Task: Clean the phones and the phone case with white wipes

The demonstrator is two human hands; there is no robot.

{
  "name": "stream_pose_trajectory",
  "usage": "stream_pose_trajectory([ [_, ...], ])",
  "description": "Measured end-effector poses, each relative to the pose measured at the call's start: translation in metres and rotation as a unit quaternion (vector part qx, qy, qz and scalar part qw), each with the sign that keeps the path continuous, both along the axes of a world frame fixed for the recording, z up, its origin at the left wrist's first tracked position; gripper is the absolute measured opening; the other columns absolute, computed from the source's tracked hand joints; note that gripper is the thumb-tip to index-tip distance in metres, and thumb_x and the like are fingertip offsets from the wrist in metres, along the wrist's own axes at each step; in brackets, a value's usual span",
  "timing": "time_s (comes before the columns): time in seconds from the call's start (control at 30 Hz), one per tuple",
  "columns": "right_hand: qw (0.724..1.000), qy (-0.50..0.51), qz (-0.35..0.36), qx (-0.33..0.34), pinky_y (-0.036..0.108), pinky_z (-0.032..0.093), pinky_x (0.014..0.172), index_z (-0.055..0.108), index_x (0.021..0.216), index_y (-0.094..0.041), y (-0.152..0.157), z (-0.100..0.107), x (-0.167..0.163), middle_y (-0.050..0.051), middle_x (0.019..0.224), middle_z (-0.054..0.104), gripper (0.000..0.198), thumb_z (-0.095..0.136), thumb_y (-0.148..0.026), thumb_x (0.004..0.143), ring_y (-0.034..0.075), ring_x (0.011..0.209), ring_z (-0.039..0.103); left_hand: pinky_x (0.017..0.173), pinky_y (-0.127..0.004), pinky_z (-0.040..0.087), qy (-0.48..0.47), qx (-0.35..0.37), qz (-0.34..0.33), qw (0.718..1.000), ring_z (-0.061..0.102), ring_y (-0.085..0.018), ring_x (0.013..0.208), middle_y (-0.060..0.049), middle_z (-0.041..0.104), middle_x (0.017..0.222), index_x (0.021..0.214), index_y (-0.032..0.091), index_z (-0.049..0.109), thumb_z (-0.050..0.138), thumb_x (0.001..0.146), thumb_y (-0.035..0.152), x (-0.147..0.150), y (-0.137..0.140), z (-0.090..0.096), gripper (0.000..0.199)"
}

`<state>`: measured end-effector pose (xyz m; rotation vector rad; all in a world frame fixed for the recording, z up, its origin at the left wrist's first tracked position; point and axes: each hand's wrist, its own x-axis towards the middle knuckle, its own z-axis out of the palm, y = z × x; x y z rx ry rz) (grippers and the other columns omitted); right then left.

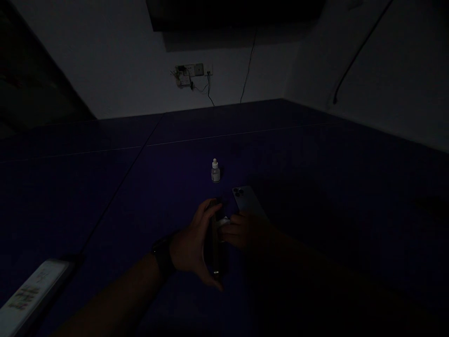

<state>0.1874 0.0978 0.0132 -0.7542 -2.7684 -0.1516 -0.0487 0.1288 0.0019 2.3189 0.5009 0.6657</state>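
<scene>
The slim dark device [215,248] is located between the two hands, above the blue-purple surface [182,173], turned so that a narrow edge faces the camera. Whether its lower edge rests on the surface cannot be determined in this light.

The left hand [189,245] grips the device lengthwise: fingers at the far end, thumb at the near end, span wide. This end-to-end hold probably steadies the device and leaves the side toward the right hand accessible.

The right hand [242,229] is curled narrowly on a small white piece [223,221], held against or just beside that side; exact contact is too dark to confirm. The material of the piece is likewise unclear.

Adjacent items: a phone [249,200] lies with its camera lenses upward, partly covered by the right hand. A dropper bottle [215,175] stands upright beyond the hands, presumably placed there to remain within reach yet outside the working area. A white box [37,292] lies at lower left, well apart. A dark watch [162,256] encircles the left wrist.

Beyond the surface, wall sockets [190,70] carry plugged cables.
</scene>
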Motion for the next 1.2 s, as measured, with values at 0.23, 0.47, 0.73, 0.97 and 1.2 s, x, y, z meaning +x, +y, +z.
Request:
stream_pose_trajectory([
  [0.23, 0.999, -0.03, 0.008, -0.014, 0.035, 0.034, 0.068, 0.069, 0.105, -0.02, -0.004, -0.0007, -0.0032, 0.003, 0.102, 0.073, 0.013, 0.059, -0.019, 0.097, 0.019, 0.084, 0.055, 0.116, -0.071, 0.027, 0.009, -0.001, -0.001, 1.0, 0.017, -0.053, 0.147, -0.021, 0.007, 0.16, 0.159, 0.03, 0.004, 0.092, 0.028, 0.074, 0.0001, 0.0003, 0.0009, 0.164],
  [0.47, 0.999, -0.02, -0.043, -0.001, 0.035, 0.034, 0.067, 0.069, 0.106, -0.022, -0.0063, 0.004, -0.0056, 0.001, 0.103, 0.074, 0.014, 0.057, -0.018, 0.098, 0.019, 0.082, 0.055, 0.116, -0.071, 0.028, 0.012, -0.006, -0.005, 1.0, 0.018, -0.055, 0.146, -0.019, 0.005, 0.161, 0.159, 0.033, 0.003, 0.092, 0.028, 0.073, -0.0005, 0.0013, 0.0, 0.164],
  [0.73, 1.0, -0.016, 0.005, 0.006, 0.036, 0.032, 0.068, 0.068, 0.103, -0.023, -0.0024, -0.0005, -0.003, -0.001, 0.102, 0.076, 0.01, 0.061, -0.021, 0.096, 0.018, 0.08, 0.057, 0.117, -0.071, 0.026, 0.011, -0.002, -0.005, 1.0, 0.016, -0.055, 0.147, -0.019, 0.005, 0.161, 0.159, 0.031, 0.002, 0.093, 0.028, 0.072, 0.0, 0.0001, -0.001, 0.165],
  [0.97, 1.0, -0.017, 0.007, 0.003, 0.035, 0.034, 0.068, 0.069, 0.107, -0.022, -0.0019, -0.0013, -0.0013, 0.001, 0.105, 0.075, 0.014, 0.058, -0.02, 0.098, 0.019, 0.083, 0.058, 0.117, -0.07, 0.028, 0.014, -0.005, 0.001, 1.0, 0.018, -0.054, 0.147, -0.02, 0.006, 0.161, 0.159, 0.03, 0.002, 0.092, 0.029, 0.074, 0.0002, 0.0, -0.0012, 0.165],
  [1.2, 0.999, -0.008, -0.042, -0.004, 0.036, 0.033, 0.068, 0.07, 0.105, -0.023, -0.0047, -0.0005, -0.0034, 0.002, 0.104, 0.074, 0.013, 0.058, -0.023, 0.099, 0.019, 0.082, 0.055, 0.118, -0.07, 0.027, 0.005, -0.001, 0.003, 1.0, 0.017, -0.054, 0.147, -0.02, 0.008, 0.162, 0.159, 0.03, 0.003, 0.092, 0.027, 0.074, 0.0007, 0.0005, -0.0031, 0.166],
])
